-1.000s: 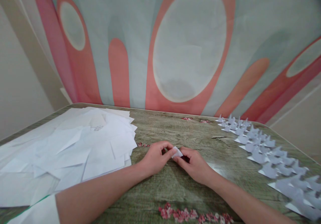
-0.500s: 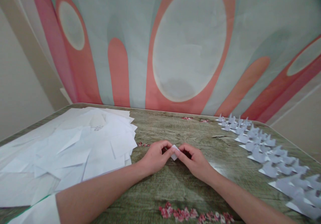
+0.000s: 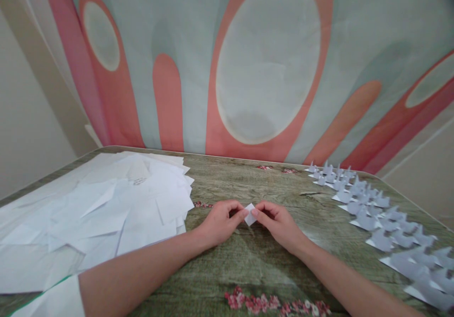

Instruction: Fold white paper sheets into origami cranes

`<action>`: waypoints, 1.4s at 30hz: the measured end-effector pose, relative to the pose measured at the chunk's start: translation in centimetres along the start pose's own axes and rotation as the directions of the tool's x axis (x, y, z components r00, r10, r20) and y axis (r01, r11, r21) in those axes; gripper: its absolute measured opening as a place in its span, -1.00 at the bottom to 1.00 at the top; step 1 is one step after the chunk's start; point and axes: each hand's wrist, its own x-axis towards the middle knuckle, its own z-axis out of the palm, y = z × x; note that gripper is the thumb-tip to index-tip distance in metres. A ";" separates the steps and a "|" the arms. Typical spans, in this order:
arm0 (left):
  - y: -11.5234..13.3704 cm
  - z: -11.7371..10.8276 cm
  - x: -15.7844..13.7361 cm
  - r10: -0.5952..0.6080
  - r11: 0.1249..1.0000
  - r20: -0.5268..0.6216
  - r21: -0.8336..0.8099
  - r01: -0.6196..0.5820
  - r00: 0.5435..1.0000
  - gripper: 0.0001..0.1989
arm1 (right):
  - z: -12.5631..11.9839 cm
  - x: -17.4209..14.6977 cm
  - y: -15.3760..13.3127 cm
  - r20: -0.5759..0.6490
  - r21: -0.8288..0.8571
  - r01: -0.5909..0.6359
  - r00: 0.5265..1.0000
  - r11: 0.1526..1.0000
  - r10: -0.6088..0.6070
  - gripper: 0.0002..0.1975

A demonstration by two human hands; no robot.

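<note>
A small folded piece of white paper (image 3: 250,215), diamond-shaped, is held between my two hands over the middle of the table. My left hand (image 3: 223,220) pinches its left corner between thumb and forefinger. On the opposite corner, the thumb and forefinger of my right hand (image 3: 278,224) are closed. The lower fingers of both hands are curled and partly hidden.
A wide heap of loose white paper sheets (image 3: 152,198) covers the table's left side. Several folded paper birds (image 3: 365,217) stand in rows along the right edge. The wood-patterned table (image 3: 220,279) meets a painted backdrop (image 3: 191,94) behind.
My hands have moved slightly apart, the right one shifting a little to the right. More of the folded paper's face now shows between my fingers.
</note>
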 end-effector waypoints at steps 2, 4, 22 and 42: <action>0.1 0.0 -0.1 0.007 1.000 0.029 0.027 -0.008 1.000 -0.73 | 0.0 0.0 -0.1 -0.004 0.032 0.004 1.000 0.999 -0.004 -0.75; 0.2 0.0 -0.2 0.018 0.998 0.040 0.057 -0.021 0.999 -0.73 | -0.1 0.0 -0.1 -0.014 0.025 0.015 1.000 1.000 -0.014 -0.75; 0.1 0.0 -0.2 0.172 0.961 0.109 0.200 -0.191 0.979 -0.68 | -0.1 -0.2 -0.4 0.025 0.011 0.045 0.999 0.999 -0.045 -0.80; 0.7 -0.1 -0.7 0.310 0.939 -0.159 0.208 -0.275 0.937 -0.82 | -0.7 0.9 0.6 -0.215 0.068 -0.033 0.975 0.997 0.047 -0.65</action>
